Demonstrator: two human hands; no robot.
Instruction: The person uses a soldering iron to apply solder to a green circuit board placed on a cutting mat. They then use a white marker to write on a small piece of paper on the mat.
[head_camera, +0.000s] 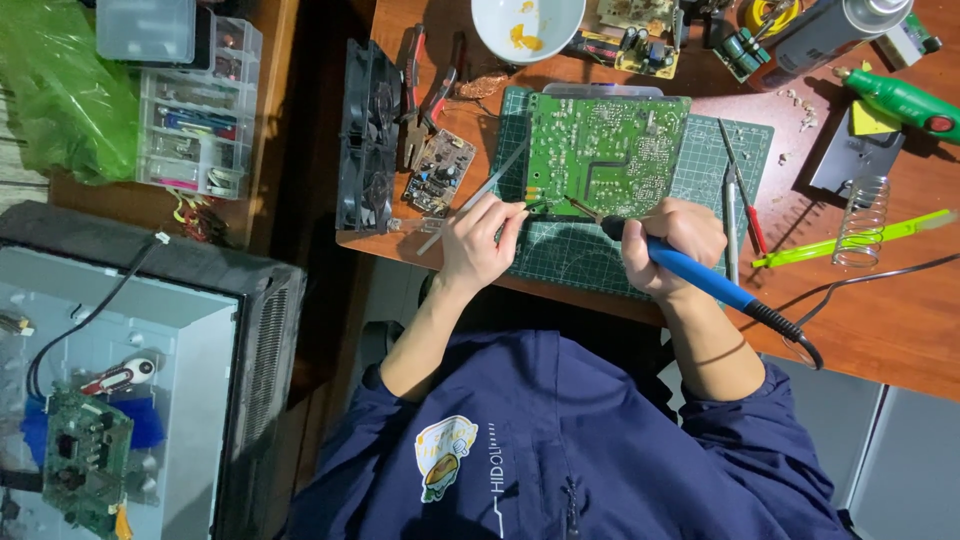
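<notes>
Item: green circuit board (606, 152), solder side up, lying flat on the green cutting mat (700, 180) near the middle of the front edge of the wooden desk (880, 320). We judge it light, stiff and fragile: it should be taken by its bare edges, never by the soldered face, which is likely hot near the joint being worked. Item: soldering iron (690, 268), blue handle, black cord trailing toward the desk's right front edge; our right hand (672, 245) is wrapped around the handle in a closed grip, tip slanting to the board's front edge. We judge the handle rigid and safe to hold well back from the hot metal tip. Item: thin wire or solder strand (535, 206), pinched between thumb and fingers of our left hand (480, 240), which rests on the mat's left front corner; we judge it soft, easily bent. Item: a long grey strip (475, 198) lies slanted under that hand; we cannot tell whether the hand touches it. Nearby stock: tweezers and a red-handled tool (738, 195) on the mat's right side; coiled iron stand (858, 222) and yellow-green tool (850, 240) toward the right edge; white bowl (527, 25) at the back edge; small brown board (438, 170) and black fan (365, 135) along the left edge.
</notes>
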